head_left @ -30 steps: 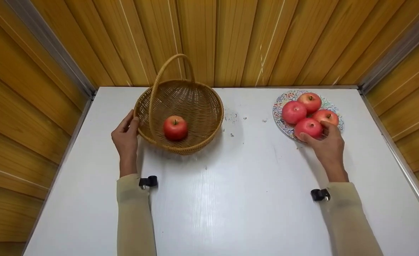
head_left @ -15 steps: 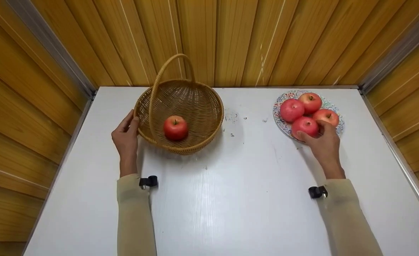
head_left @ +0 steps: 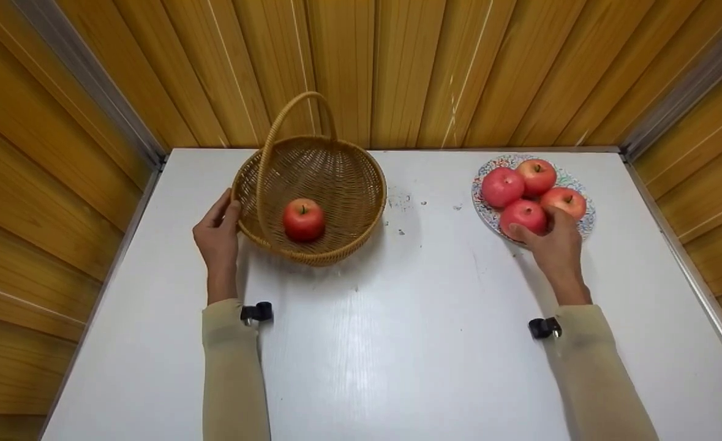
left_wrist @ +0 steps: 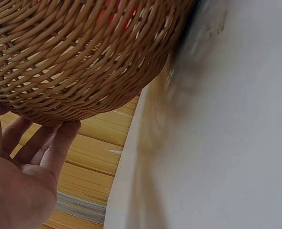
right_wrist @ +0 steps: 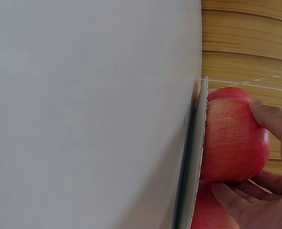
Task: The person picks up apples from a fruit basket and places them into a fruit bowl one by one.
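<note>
My left hand [head_left: 217, 236] holds the left rim of a brown wicker basket [head_left: 312, 256] with an arched handle. Thumb and fingers meet at its edge in the left wrist view. One red apple [head_left: 304, 220] lies inside the basket. On the right, my right hand [head_left: 558, 248] grips the front apple [head_left: 523, 215] on a speckled round plate [head_left: 574, 176], thumb on one side and fingers on the other. Three more apples sit close round it: a left one [head_left: 503, 187], a back one [head_left: 537, 176] and a right one [head_left: 566, 202]. The right wrist view shows the gripped apple [right_wrist: 234, 140] against the plate.
The white table [head_left: 409, 343] carries the basket at back left and the plate at back right. Wood-look panels [head_left: 409, 73] stand behind and along both sides. The tall basket handle [head_left: 269, 141] rises above the rim. Small dark marks dot the tabletop between basket and plate.
My right hand has shifted slightly left and back with the front apple, and the left apple on the plate has moved a little left and back. Left hand and basket look still.
</note>
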### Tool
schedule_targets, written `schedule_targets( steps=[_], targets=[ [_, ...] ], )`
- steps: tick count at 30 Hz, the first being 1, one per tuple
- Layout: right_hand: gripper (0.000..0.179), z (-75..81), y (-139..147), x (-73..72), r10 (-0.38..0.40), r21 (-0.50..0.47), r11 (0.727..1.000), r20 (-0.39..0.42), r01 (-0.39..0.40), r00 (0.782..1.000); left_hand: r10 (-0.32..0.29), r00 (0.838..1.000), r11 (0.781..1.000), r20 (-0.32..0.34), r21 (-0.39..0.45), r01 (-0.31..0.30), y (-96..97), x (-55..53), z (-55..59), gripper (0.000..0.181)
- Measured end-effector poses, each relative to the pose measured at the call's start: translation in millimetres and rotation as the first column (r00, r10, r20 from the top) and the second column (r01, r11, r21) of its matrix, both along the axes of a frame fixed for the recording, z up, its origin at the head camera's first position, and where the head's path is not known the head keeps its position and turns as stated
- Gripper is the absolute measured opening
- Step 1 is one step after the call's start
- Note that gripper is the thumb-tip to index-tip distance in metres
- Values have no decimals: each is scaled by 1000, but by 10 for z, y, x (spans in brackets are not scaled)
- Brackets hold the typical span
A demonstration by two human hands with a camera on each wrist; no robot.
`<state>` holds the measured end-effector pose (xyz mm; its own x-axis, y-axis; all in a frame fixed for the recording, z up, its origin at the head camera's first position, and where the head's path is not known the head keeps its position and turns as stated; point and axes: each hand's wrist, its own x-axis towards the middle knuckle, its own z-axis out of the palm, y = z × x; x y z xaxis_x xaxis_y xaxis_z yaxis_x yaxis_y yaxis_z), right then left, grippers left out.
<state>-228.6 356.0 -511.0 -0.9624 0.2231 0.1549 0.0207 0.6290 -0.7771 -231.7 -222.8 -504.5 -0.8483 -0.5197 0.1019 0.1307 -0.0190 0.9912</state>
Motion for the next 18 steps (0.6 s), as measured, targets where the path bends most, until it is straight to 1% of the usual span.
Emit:
schedule_targets(
  steps=[6,10,13,16,18],
  targets=[
    [71,5,24,51,23,36,999,-38,-22,999,-3,1000,1000,-20,-21,3,3,6,-8,35],
    [75,23,25,88,33,38,999,-19,-32,999,-4,1000,1000,-20,-23,3,1,6,-4,35],
    [75,50,12,104,10,41,999,9,-10,1000,-5,1000,1000,-17,-25,5,0,9,-1,35],
    [74,84,-14,114,-33,58,998,42,31,999,-5,1000,1000,-20,-26,4,2,16,4,34],
    [73,103,-39,114,-60,69,996,50,57,997,-3,1000,1000,-22,-22,3,5,16,6,34]
  ],
)
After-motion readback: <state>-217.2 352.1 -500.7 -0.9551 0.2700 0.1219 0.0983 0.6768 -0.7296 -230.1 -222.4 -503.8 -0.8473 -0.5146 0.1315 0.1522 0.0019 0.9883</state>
